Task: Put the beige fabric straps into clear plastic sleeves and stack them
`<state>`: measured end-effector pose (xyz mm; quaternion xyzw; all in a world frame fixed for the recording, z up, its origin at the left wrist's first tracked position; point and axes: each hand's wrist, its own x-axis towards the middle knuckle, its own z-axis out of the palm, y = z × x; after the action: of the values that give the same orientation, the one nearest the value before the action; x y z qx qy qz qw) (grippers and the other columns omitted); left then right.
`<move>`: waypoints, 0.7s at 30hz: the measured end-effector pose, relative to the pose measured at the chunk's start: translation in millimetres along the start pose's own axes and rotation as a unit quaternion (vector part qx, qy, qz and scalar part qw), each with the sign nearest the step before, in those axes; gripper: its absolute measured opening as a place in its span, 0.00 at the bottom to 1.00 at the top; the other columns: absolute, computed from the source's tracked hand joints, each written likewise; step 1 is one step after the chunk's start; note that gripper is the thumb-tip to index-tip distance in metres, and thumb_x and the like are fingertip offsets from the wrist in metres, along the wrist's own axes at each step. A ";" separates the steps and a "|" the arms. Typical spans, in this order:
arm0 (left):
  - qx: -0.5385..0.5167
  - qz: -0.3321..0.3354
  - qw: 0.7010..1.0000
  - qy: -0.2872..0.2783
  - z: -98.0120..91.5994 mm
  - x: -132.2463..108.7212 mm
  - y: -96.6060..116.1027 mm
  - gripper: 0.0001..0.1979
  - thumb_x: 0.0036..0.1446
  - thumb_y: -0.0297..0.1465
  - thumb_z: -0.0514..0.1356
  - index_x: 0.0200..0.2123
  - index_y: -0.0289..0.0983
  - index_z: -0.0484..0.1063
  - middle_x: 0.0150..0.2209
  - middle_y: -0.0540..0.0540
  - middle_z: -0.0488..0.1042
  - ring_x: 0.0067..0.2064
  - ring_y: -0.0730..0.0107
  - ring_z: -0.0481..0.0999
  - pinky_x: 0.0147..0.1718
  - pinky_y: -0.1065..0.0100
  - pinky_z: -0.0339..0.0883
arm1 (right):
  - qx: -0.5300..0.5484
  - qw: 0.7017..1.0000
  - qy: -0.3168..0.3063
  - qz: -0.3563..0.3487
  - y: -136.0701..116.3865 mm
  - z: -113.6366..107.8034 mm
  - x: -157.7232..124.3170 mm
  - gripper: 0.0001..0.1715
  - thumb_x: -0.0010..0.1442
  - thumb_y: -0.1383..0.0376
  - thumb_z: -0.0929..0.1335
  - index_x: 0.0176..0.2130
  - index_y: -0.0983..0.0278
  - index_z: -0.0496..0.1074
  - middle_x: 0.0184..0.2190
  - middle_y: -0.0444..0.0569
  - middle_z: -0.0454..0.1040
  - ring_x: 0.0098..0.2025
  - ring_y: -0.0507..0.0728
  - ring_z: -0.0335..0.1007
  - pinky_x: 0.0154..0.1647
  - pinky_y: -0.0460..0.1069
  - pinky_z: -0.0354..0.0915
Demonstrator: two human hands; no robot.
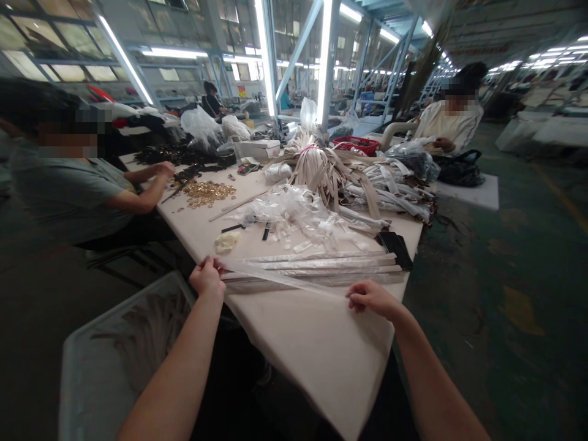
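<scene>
Clear plastic strip [285, 281]: held slantwise between both hands, above the worktop [316, 349] and partly across the row of pale strips [321, 264].
Left hand [207, 277]: strip's left end pinched between the fingers.
Right hand [371, 298]: strip pinched near its right end; exact grip surface cannot be told.
Plastic's handling: judged light, limp and slippery, easily creased.
Hold point: both ends, best taken by fingertip pinch, with only slight tension applied.
</scene>
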<state>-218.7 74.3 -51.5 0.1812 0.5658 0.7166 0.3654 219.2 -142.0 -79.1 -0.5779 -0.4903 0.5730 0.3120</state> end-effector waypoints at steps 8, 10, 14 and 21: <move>0.072 0.057 0.995 0.049 -26.9 20.7 9.0 0.11 0.50 0.27 0.63 0.38 0.34 0.70 0.27 0.51 0.71 0.23 0.76 0.70 0.21 0.73 0.68 | 0.081 0.994 0.071 -0.032 -4.5 -2.4 -6.0 0.26 0.53 0.45 0.73 0.31 0.67 0.74 0.25 0.49 0.78 0.22 0.51 0.69 0.24 0.46 0.64; 0.069 0.041 0.995 0.056 -34.2 23.2 10.2 0.13 0.49 0.25 0.61 0.41 0.36 0.70 0.28 0.52 0.71 0.22 0.77 0.70 0.21 0.74 0.68 | 0.146 0.986 0.071 -0.042 -3.6 -0.8 -5.3 0.27 0.52 0.45 0.75 0.31 0.67 0.75 0.24 0.48 0.76 0.22 0.51 0.67 0.23 0.46 0.62; 0.068 -0.013 0.997 0.032 -44.8 22.1 12.0 0.14 0.48 0.23 0.60 0.40 0.36 0.70 0.27 0.53 0.70 0.21 0.78 0.68 0.20 0.76 0.67 | 0.292 0.945 0.117 -0.085 2.5 6.8 -0.6 0.27 0.49 0.45 0.77 0.26 0.64 0.71 0.19 0.44 0.69 0.20 0.49 0.60 0.21 0.46 0.56; 0.173 0.158 0.972 -0.007 -48.1 0.8 17.9 0.13 0.52 0.29 0.60 0.43 0.35 0.73 0.24 0.51 0.71 0.19 0.72 0.68 0.14 0.75 0.60 | 0.436 0.863 0.195 -0.164 -0.7 20.4 4.1 0.29 0.59 0.47 0.71 0.20 0.61 0.61 0.14 0.37 0.50 0.18 0.49 0.49 0.22 0.48 0.57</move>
<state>-257.2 40.6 -48.9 0.3333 0.6434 0.6550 0.2145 198.8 -142.2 -83.0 -0.3941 -0.2074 0.5447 0.7106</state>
